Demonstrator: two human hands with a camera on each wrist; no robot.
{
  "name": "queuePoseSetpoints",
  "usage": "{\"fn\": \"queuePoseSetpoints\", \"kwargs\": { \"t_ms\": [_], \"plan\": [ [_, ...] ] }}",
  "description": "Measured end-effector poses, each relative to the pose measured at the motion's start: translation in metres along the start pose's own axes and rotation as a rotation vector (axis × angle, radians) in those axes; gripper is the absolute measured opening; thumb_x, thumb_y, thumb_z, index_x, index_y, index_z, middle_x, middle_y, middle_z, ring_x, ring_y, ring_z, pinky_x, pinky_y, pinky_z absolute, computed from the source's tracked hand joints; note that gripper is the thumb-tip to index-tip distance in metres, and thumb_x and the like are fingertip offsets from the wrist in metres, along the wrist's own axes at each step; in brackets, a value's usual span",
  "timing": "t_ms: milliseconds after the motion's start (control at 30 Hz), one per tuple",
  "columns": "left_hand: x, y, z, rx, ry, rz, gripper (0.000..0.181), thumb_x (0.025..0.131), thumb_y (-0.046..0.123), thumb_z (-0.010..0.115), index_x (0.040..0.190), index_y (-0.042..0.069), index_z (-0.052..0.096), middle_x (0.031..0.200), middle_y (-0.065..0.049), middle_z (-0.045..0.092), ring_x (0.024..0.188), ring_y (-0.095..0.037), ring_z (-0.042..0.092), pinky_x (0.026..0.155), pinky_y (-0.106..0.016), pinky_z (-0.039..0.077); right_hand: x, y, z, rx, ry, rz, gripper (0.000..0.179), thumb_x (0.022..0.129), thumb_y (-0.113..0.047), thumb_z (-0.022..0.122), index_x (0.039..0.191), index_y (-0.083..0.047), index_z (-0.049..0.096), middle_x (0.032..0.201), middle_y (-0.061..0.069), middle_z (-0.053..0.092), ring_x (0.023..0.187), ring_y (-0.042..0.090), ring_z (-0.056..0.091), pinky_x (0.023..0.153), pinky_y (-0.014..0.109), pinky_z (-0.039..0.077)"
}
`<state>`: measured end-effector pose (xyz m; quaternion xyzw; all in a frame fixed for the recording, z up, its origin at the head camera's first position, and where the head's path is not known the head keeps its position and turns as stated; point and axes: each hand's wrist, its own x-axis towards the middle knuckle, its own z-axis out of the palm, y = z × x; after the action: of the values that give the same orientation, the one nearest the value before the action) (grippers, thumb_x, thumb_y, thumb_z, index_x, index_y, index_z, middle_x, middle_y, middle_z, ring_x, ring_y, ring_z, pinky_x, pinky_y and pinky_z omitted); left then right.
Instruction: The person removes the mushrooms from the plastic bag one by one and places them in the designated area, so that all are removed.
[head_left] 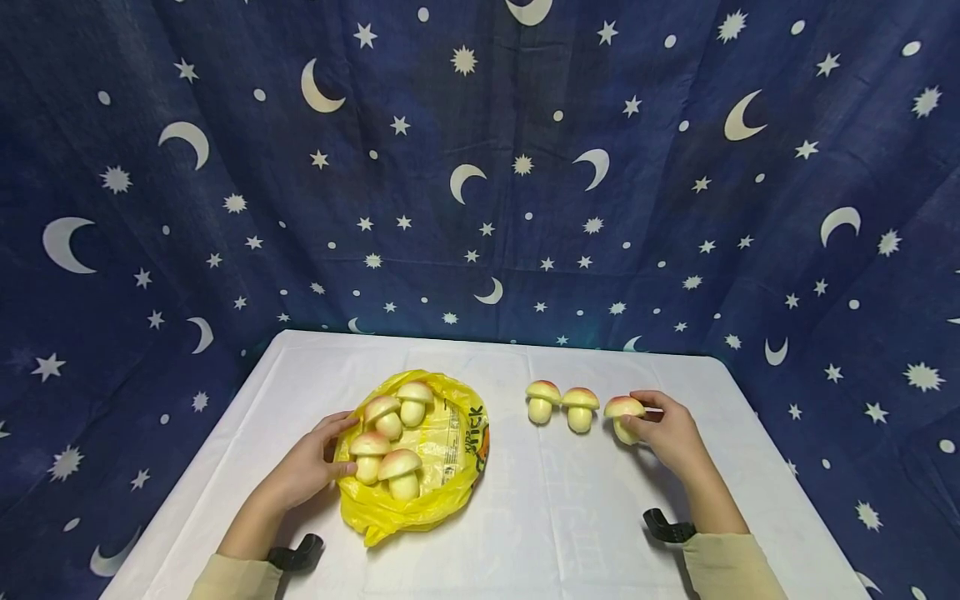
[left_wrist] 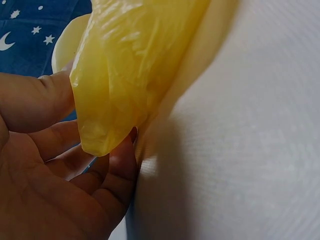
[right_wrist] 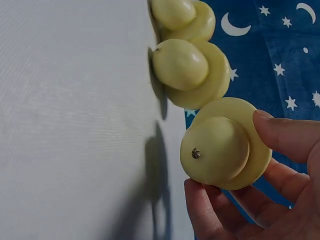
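Note:
A yellow plastic bag (head_left: 450,442) lies spread with its rim rolled into a ring, and several toy mushrooms (head_left: 401,475) with reddish caps sit inside it. My left hand (head_left: 303,467) pinches the bag's left rim, thumb on the inner side and fingers outside; the left wrist view shows the yellow film (left_wrist: 125,65) between them. On the right, my right hand (head_left: 671,433) grips a toy mushroom (head_left: 624,407) by its cap, between thumb and fingers. From the right wrist, the stem end of this mushroom (right_wrist: 215,150) faces the camera, and its shadow falls apart from it on the cloth.
Two more toy mushrooms, one (head_left: 542,402) beside the other (head_left: 581,408), stand between the bag and my right hand. A white cloth (head_left: 525,525) covers the table. Behind and at both sides hangs a dark blue curtain (head_left: 525,225) with moons and stars.

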<state>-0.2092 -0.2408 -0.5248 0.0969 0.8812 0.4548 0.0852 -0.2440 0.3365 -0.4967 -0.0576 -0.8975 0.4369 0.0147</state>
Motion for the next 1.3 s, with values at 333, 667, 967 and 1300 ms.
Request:
{"fn": "queuePoseSetpoints", "kwargs": {
  "t_ms": [333, 667, 967, 1300],
  "plan": [
    [0.000, 0.001, 0.000, -0.001, -0.005, -0.021, 0.077, 0.093, 0.014, 0.083, 0.159, -0.002, 0.046, 0.172, -0.024, 0.033, 0.160, -0.052, 0.031, 0.129, -0.069, 0.024, 0.003, 0.005, 0.007, 0.017, 0.001, 0.050, 0.056, 0.097, -0.018, 0.080, 0.146, 0.001, 0.060, 0.147, 0.029, 0.058, 0.123, 0.039, 0.065, 0.072, 0.019, 0.061],
    [-0.001, 0.002, 0.000, 0.007, 0.003, -0.013, 0.076, 0.094, 0.014, 0.083, 0.159, -0.002, 0.047, 0.172, -0.023, 0.034, 0.159, -0.052, 0.033, 0.128, -0.069, 0.025, 0.008, 0.013, 0.012, 0.004, -0.007, 0.077, 0.057, 0.098, -0.020, 0.078, 0.148, 0.000, 0.058, 0.149, 0.029, 0.057, 0.124, 0.040, 0.063, 0.074, 0.022, 0.062],
    [-0.001, 0.002, 0.000, 0.014, 0.010, -0.003, 0.078, 0.093, 0.016, 0.084, 0.159, -0.003, 0.047, 0.171, -0.024, 0.036, 0.158, -0.052, 0.034, 0.128, -0.069, 0.025, 0.013, 0.012, 0.014, 0.023, 0.011, 0.093, 0.057, 0.099, -0.022, 0.077, 0.148, 0.000, 0.058, 0.150, 0.028, 0.057, 0.124, 0.038, 0.064, 0.073, 0.021, 0.060],
    [-0.001, 0.001, 0.000, -0.003, 0.002, -0.016, 0.079, 0.092, 0.015, 0.084, 0.159, -0.002, 0.046, 0.172, -0.024, 0.034, 0.159, -0.052, 0.032, 0.128, -0.069, 0.025, 0.015, 0.009, 0.017, 0.066, 0.015, 0.106, 0.058, 0.100, -0.022, 0.076, 0.150, 0.000, 0.056, 0.151, 0.027, 0.056, 0.130, 0.040, 0.064, 0.074, 0.022, 0.062]
  ]
}}
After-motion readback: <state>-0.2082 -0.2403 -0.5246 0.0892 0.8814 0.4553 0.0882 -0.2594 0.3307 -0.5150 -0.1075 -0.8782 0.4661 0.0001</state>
